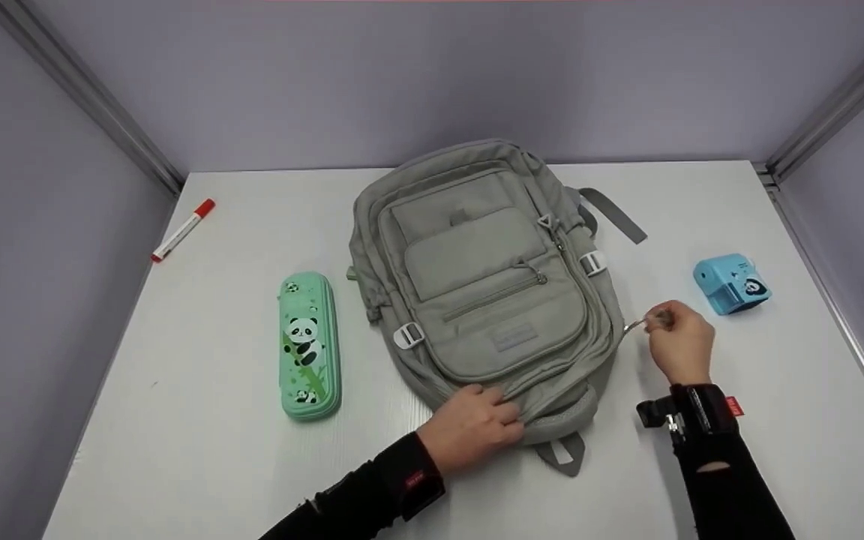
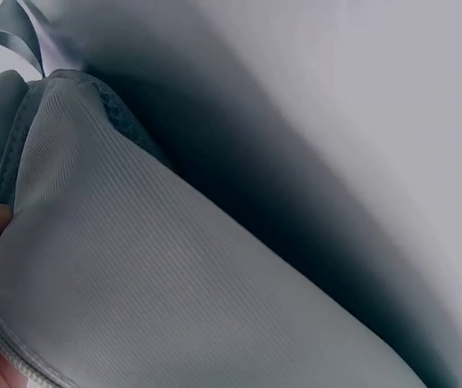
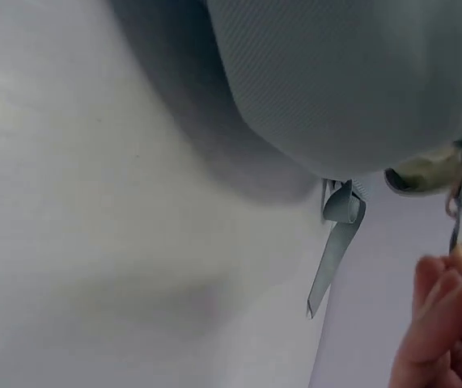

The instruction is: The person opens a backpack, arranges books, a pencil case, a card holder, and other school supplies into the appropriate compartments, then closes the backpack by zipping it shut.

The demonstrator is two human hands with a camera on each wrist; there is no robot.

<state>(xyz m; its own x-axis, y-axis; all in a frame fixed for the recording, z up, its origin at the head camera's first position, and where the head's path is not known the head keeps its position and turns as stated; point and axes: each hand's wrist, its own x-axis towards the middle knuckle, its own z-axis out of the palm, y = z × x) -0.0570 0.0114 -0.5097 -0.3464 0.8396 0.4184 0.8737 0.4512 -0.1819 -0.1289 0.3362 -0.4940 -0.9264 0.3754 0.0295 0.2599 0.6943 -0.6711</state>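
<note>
Grey backpack (image 1: pixel 488 289) lies flat in the middle of the white table (image 1: pixel 702 487). The left hand (image 1: pixel 469 427) grips the fabric at its near edge, fingers curled over it. At the bag's right side, the right hand (image 1: pixel 679 341) pinches the zipper pull (image 1: pixel 636 325) between fingertips (image 3: pixel 433 315). Panda pencil case (image 1: pixel 310 345) left, blue sharpener (image 1: pixel 732 283) right, red-capped marker (image 1: pixel 183 229) far left.

One backpack (image 1: pixel 481 277), one pencil case (image 1: pixel 310 345), one marker (image 1: pixel 183 229), one sharpener (image 1: pixel 732 283)
</note>
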